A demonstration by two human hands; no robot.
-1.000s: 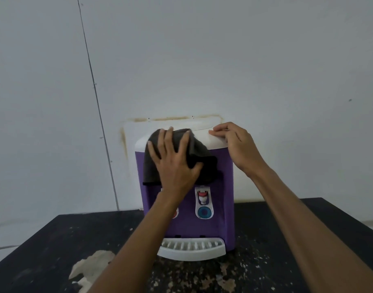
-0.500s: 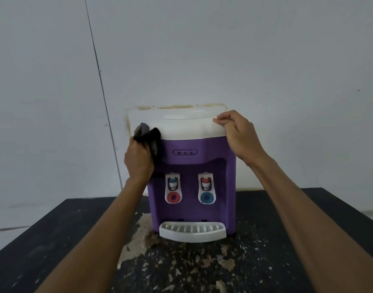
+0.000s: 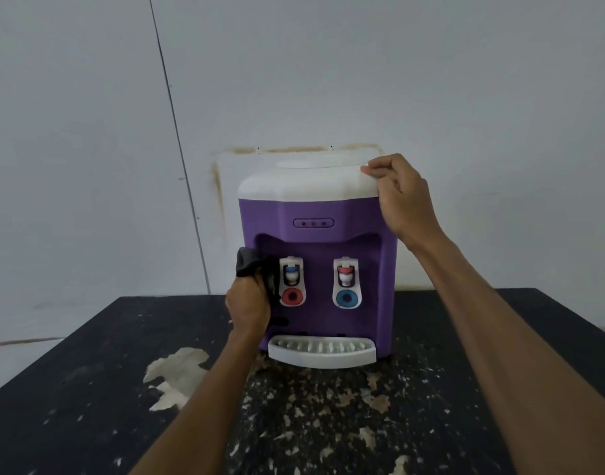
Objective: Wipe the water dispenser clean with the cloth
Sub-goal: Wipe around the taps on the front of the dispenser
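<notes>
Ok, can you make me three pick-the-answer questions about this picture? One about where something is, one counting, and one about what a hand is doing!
1. Where is the cloth?
A) in the drip tray
B) against the dispenser's front, beside the left tap
C) flat on the table

2. How many taps are on the dispenser?
A) one
B) two
C) three

3. What is the right hand doing?
A) hanging free
B) pressing a tap
C) holding the white top's corner

Answers:
1 B, the left hand holds it bunched by that tap.
2 B, one tap sits on each side of the front.
3 C, it grips the top's right corner.
</notes>
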